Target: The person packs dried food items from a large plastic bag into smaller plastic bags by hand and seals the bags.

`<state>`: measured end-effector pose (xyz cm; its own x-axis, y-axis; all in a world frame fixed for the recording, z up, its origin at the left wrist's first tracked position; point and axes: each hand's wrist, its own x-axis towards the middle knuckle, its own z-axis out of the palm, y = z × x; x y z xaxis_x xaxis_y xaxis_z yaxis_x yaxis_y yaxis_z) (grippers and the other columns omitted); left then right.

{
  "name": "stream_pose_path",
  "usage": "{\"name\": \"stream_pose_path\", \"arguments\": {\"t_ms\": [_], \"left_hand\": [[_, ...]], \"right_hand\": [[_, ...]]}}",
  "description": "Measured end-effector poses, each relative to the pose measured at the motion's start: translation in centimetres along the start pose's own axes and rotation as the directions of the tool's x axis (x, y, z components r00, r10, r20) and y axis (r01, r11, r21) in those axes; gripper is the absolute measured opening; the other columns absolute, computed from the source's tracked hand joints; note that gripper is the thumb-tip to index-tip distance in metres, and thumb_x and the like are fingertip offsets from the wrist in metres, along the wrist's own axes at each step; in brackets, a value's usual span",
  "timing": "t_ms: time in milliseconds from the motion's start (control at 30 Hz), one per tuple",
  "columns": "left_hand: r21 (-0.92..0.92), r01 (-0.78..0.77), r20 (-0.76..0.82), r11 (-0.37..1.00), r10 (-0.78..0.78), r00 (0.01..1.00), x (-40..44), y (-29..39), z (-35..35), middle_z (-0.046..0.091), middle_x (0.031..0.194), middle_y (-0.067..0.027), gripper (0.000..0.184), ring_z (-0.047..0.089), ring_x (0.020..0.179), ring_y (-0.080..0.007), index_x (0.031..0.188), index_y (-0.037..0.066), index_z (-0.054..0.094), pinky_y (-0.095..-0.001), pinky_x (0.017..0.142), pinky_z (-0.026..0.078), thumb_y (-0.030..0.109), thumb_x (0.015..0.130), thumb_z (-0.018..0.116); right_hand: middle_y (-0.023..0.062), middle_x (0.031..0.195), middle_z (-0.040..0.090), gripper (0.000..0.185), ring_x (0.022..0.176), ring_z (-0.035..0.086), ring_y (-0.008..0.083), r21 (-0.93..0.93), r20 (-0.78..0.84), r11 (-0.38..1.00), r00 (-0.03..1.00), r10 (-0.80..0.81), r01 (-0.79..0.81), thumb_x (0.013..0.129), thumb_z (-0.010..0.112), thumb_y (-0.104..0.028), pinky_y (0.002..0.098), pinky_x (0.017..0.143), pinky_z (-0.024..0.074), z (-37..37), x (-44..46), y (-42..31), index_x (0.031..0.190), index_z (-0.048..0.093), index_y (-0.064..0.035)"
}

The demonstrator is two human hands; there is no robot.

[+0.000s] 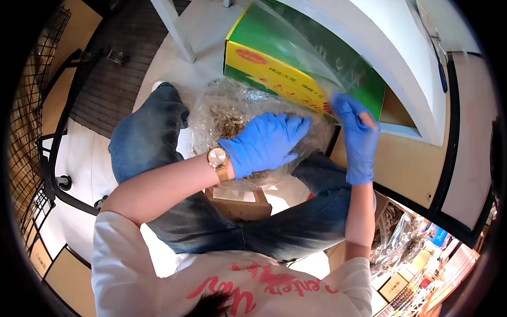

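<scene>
My left hand (268, 143), in a blue glove with a gold watch at the wrist, lies over a large clear plastic bag (203, 124) of brown dried material (226, 117). Its fingers are stretched out and point right. At the right, my right hand (358, 134), also gloved in blue, has its fingers closed on a thin clear plastic sheet (311, 58). That sheet rises up and left across the front of a green and yellow box (274, 74). The bag sits between my knees, below the box.
A wooden stool (240, 208) shows under the bag. White table legs (177, 31) stand at the top, with a curved white table edge (391, 47) at the right. A wire cart (47, 105) is on the left, and packaged goods (396, 238) lie at the lower right.
</scene>
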<state>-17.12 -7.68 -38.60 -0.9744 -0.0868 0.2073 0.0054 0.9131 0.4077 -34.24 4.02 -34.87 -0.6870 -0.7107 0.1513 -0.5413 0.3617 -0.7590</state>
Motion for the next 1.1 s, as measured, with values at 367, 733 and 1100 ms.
{"name": "stream_pose_path", "arguments": {"t_ms": [367,733,1100], "left_hand": [[-0.054,-0.029,0.039,0.998,0.031,0.999,1.5,1.0,-0.2,0.054,0.094,-0.0067,0.046,0.055,0.084,-0.0238,0.105,0.01,0.055,-0.0359,0.071,0.046,0.042,0.073,0.064],[-0.086,-0.007,-0.064,0.996,0.001,0.998,0.5,0.1,0.1,0.058,0.075,-0.0139,0.008,0.057,0.068,-0.0321,0.084,0.005,0.057,-0.0395,0.06,0.045,0.011,0.079,0.058],[-0.593,0.142,-0.094,0.793,-0.244,0.965,0.0,0.9,-1.1,0.056,0.066,-0.0122,0.012,0.055,0.06,-0.0258,0.072,0.003,0.054,-0.0358,0.057,0.042,0.01,0.072,0.064]], "right_hand": [[0.0126,0.105,0.064,0.025,0.093,0.063,0.0204,0.737,0.316,0.486,0.875,0.368,-0.47,0.091,0.048,-0.011,0.0314,0.085,0.0482,-0.8,-3.4,-0.6,0.111,0.057,0.0014],[-0.0011,0.102,0.059,0.035,0.087,0.053,0.0062,0.759,0.441,0.384,0.849,0.292,-0.526,0.089,0.058,-0.027,0.0237,0.076,0.046,1.7,-4.4,0.5,0.119,0.053,-0.0103],[0.0078,0.132,0.044,0.074,0.12,0.041,0.0162,0.699,0.508,0.694,0.805,-0.308,-0.176,0.08,0.067,-0.018,0.0333,0.101,0.0333,0.0,-5.0,-3.3,0.142,0.027,-0.0121]]}}
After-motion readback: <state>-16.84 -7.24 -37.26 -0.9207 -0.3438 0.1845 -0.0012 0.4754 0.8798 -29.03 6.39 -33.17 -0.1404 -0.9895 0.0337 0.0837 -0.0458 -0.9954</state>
